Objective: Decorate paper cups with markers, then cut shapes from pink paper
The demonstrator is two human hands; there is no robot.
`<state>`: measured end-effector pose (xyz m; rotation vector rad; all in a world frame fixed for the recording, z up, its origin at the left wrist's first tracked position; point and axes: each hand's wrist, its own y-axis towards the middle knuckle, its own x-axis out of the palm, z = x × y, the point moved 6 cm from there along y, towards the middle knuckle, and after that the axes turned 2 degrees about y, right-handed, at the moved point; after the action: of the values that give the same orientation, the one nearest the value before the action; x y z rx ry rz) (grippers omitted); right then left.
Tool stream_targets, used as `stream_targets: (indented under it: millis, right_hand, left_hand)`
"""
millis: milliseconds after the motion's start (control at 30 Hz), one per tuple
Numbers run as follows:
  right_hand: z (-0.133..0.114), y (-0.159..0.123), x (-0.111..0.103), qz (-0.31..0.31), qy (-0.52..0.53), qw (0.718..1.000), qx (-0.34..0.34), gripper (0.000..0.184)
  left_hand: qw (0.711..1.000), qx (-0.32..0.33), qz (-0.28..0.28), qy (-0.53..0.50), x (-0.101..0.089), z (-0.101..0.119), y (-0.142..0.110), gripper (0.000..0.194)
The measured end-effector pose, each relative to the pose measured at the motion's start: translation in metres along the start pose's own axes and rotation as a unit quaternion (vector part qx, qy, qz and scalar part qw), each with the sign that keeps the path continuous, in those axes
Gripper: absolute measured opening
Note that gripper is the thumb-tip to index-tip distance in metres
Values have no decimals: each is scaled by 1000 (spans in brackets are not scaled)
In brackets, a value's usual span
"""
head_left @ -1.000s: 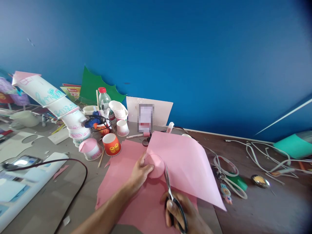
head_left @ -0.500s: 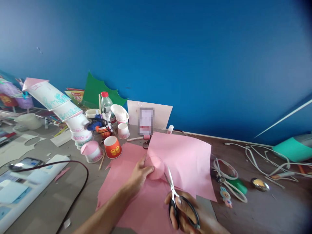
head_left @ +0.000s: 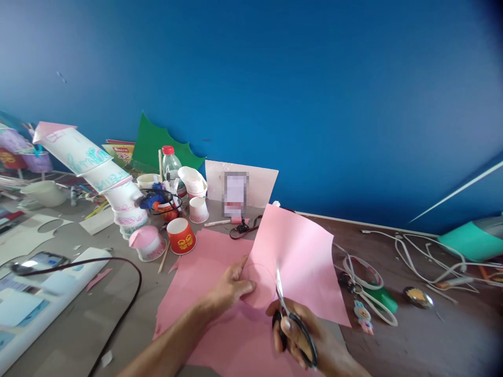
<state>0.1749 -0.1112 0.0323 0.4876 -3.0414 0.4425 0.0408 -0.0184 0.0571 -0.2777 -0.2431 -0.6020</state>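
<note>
My left hand [head_left: 233,287] pinches a sheet of pink paper [head_left: 302,256] at its lower left, thumb on top. A drawn circle shows on the sheet beside the thumb. Black-handled scissors [head_left: 290,319] are gripped in my right hand [head_left: 302,335], their blades nearly together on the paper at the circle's right side. The cut edge partly hides behind the blades. Beneath lies another larger pink sheet [head_left: 231,345], flat on the table.
Behind my left hand stand a red paper cup [head_left: 181,236], a cup with a pink cone [head_left: 148,243] and a leaning stack of white cups [head_left: 102,173]. White cables [head_left: 416,251] and a keychain [head_left: 363,317] lie right. A dark cord [head_left: 135,293] curves at left.
The scissors have closed and moved up into the pink paper. The sheet has tilted and bent, its left corner shifting right, and my left hand has moved slightly right and down.
</note>
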Motion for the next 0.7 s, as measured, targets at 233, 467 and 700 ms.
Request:
stream_targets:
  millis: [233,467,700]
  right_hand:
    - [-12,4,-4,37,-45,997,-58,54]
    - [-9,16,-7,129,-39,986,-95,49]
    - [-12,18,5,143,-92,977,-126,44]
  left_hand:
    - [993,23,-69,-98,4,-4,1,57]
    - [966,114,-188,-139,28,-1,-13,63]
    - [994,-6,-7,-107,20,-26,-6,46]
